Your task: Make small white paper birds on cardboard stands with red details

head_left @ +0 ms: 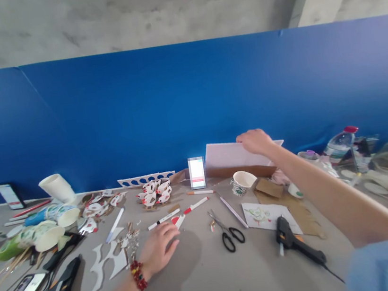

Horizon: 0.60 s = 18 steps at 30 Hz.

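My right hand (pixel 256 141) is reached out to the back of the table, its fingers closed on the top edge of a white sheet (pixel 226 155) that stands against the blue wall. On the grey tabletop, my left hand (pixel 160 246) lies palm down with its fingers loosely stretched, the tips touching or very near a small white and red piece (pixel 178 221). Just beyond it are a red marker (pixel 196 205) and a black-and-white marker (pixel 163 219). Black-handled scissors (pixel 228 231) lie open between the two arms.
A cluster of white bird figures (pixel 154 193) stands at the back. To the right are a paper cup (pixel 242 183), a bird drawing (pixel 267 215), a black glue gun (pixel 297 241) and a bottle (pixel 340 145). Paper scraps (pixel 118 260) and more glue guns (pixel 55 290) lie left. A phone (pixel 196 173) stands upright.
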Each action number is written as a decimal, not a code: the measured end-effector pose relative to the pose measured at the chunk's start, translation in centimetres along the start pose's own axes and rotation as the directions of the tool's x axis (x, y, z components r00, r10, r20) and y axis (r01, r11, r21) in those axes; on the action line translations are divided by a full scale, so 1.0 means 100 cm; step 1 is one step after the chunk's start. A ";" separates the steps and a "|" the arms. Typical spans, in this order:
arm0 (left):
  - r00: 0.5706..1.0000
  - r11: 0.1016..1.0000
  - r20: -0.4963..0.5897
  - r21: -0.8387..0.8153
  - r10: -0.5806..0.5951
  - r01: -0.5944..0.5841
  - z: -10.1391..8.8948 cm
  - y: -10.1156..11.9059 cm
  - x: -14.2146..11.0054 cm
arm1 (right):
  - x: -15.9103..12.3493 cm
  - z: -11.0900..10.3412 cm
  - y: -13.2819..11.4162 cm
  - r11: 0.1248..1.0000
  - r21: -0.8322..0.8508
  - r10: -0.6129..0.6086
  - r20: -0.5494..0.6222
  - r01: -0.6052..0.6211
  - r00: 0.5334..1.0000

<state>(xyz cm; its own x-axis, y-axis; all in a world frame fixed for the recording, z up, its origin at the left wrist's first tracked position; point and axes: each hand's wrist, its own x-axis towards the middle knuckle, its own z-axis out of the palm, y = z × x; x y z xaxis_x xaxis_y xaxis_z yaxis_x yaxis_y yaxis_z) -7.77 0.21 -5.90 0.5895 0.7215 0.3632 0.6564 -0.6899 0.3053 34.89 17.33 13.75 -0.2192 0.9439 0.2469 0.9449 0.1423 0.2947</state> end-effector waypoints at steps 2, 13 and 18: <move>0.992 0.998 0.112 -0.006 0.063 -0.062 0.008 0.013 -0.001 | 0.004 -0.025 0.016 0.999 0.012 0.034 -0.018 -0.034 0.999; 0.973 0.991 0.219 0.095 0.066 -0.089 0.104 0.070 0.070 | -0.116 -0.155 0.034 0.893 0.451 0.321 -0.641 0.004 0.697; 0.966 0.986 0.237 0.103 0.106 -0.134 0.120 0.081 0.104 | -0.186 -0.136 0.015 0.630 0.725 0.611 -0.684 0.279 0.398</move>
<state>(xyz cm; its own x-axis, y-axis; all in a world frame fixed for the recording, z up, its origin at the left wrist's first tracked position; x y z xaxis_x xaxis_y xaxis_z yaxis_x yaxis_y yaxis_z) 9.35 2.79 -10.24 0.7506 0.6373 0.1741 0.6167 -0.7705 0.1617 37.08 -4.08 22.20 0.3241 0.2586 0.9100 0.7099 0.5693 -0.4146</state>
